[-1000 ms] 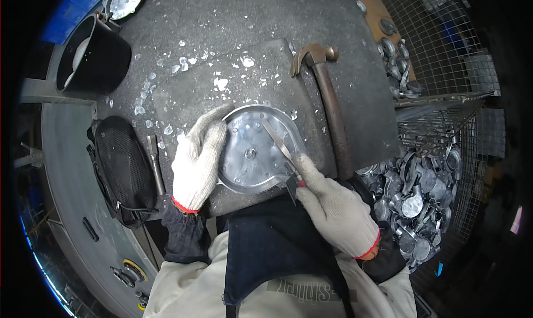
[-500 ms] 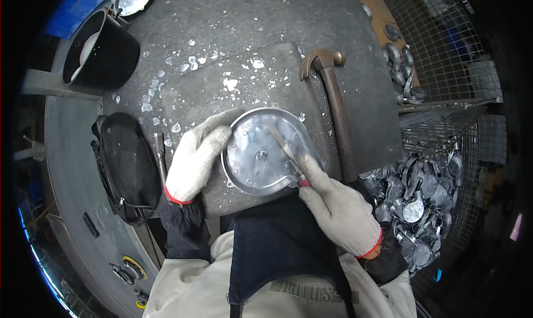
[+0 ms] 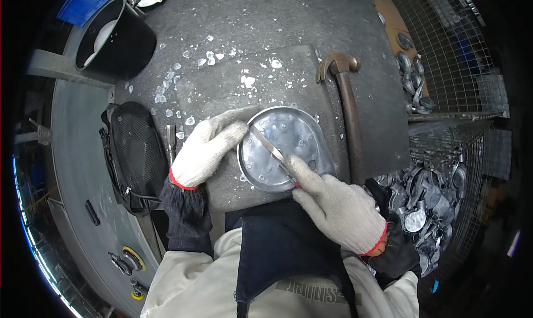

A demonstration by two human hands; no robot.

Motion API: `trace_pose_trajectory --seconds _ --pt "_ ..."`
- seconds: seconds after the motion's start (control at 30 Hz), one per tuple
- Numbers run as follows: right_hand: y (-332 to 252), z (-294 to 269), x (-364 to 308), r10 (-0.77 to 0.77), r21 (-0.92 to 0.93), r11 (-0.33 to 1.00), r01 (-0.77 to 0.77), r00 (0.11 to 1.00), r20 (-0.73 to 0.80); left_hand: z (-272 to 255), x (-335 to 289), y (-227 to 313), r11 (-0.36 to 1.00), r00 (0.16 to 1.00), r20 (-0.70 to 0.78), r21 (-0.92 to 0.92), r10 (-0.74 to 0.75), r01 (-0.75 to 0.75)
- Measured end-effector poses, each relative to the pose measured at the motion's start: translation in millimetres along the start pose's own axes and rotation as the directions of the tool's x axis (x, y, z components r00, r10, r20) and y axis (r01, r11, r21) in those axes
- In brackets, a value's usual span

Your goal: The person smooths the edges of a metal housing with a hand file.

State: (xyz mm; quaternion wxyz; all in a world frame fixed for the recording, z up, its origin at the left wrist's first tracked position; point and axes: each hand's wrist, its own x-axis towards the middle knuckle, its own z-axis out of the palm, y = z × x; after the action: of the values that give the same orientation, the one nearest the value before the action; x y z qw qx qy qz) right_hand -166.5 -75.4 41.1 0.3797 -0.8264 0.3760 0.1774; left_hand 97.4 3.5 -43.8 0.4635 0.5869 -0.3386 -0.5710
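Note:
A round, shallow cast-metal cover with a raised rim, small bosses and a hole lies on the dark mat in front of me. My left hand, in a white knit glove with a red cuff, grips its upper left rim between thumb and fingers. In my right hand, gloved alike, is a flat-bladed hand tool with a red handle. Its blade crosses the inside of the cover, the tip at the upper left rim near my left thumb. My palm hides most of the handle.
A claw hammer lies right of the cover. Metal flakes are scattered beyond it. At the left are a black bucket, a black mesh pouch and a metal tool. A wire basket of castings stands at the right.
The blade has swung left across the cover, its tip going from the middle to the upper left rim. My left hand keeps its hold on the rim. The whole view has shifted slightly.

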Motion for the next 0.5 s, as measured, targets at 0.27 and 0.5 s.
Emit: trace_pose_trajectory --seconds 0.27,0.5 --pt "11.9 -3.5 -16.5 -0.076 0.032 0.997 0.076 0.997 -0.003 13.8 3.8 2.9 0.977 0.993 -0.053 0.19 0.108 -0.096" --pt "13.3 -8.9 -13.4 -0.103 -0.023 0.994 0.105 0.991 0.087 4.4 24.0 13.7 0.971 0.997 0.038 0.224 0.072 -0.078"
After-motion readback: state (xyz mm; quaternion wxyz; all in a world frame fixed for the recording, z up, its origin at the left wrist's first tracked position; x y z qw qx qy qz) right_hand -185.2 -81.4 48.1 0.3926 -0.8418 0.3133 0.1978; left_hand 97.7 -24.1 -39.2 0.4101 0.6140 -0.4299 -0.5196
